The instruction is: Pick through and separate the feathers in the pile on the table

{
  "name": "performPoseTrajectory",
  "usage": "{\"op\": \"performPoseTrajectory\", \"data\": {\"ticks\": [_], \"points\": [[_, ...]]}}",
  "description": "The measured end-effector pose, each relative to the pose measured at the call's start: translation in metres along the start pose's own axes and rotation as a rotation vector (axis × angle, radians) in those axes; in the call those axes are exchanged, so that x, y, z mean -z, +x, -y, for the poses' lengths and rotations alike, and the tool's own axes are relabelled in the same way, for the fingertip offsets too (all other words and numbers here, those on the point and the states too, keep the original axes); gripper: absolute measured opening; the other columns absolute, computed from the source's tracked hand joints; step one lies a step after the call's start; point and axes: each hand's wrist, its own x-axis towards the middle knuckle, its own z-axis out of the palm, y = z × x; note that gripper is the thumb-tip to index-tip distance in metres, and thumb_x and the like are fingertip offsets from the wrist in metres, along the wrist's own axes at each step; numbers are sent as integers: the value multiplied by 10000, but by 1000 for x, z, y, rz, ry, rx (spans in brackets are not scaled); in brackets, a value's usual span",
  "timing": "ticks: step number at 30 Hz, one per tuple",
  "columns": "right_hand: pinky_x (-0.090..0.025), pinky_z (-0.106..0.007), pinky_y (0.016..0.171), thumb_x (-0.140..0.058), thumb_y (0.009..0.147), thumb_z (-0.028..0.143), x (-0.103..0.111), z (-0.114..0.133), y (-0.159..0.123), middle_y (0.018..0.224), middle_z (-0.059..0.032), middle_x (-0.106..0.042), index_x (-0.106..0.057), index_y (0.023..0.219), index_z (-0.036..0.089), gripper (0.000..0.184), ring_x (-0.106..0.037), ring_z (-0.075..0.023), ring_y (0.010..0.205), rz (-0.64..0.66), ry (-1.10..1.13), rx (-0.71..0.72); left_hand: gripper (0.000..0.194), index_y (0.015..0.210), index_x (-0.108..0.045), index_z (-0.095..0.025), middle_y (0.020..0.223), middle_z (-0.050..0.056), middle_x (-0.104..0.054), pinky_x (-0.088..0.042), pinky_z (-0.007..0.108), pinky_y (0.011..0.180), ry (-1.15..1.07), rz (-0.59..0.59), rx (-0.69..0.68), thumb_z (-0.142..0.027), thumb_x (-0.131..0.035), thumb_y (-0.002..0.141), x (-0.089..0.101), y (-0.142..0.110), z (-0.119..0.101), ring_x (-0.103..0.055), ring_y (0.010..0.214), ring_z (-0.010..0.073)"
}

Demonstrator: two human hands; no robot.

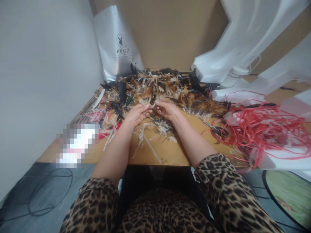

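Left hand: My left hand is nearly closed, with thumb and first finger pinching the lower end of a brown feather bunch; the other fingers are curled below.
Right hand: My right hand is just beside it, thumb and first finger brought together; whether something small is between them, I cannot tell.
Feather bunch: It is at my left fingertips, fanned upward, in front of the big feather pile on the wooden table.
Handling: I judge it very light, the vanes soft and easy to bend or ruffle, the quills stiffer and maybe slippery.
Where to hold: Best by the quill ends, gently, leaving the fan free.
Bag: The silvery bag behind the pile shows a rabbit head in an oval and the letters "PPGZ"; the smaller lines below are not readable.
Right side: Scissors lie near the tangled red ribbon.
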Motion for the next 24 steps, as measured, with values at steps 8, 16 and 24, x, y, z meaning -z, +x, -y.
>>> {"op": "performPoseTrajectory", "data": {"ticks": [8,16,24], "points": [[-283,-150,373,-763,516,289,-6,-4,-2,476,48,-504,-509,628,143,313,-402,-33,415,-61,-96,5,43,724,-643,-71,726,83,-661,-461,108,507,-7,25,44,-94,-642,688,-4,-1,1,-595,572,51],[-332,-151,430,-757,532,261,-10,0,-8,599,42,-575,-567,796,158,342,-443,-34,477,105,-7,20,81,731,-614,-107,683,27,-602,-433,50,472,-257,10,132,-77,-548,768,-5,-6,-8,-542,528,0],[-293,-163,386,-779,486,356,-11,-5,-4,448,43,-512,-495,578,147,365,-411,-42,400,-39,-154,78,38,754,-626,-91,719,58,-661,-443,88,464,-84,-12,72,-96,-618,717,-6,-2,-1,-594,543,39]]}}
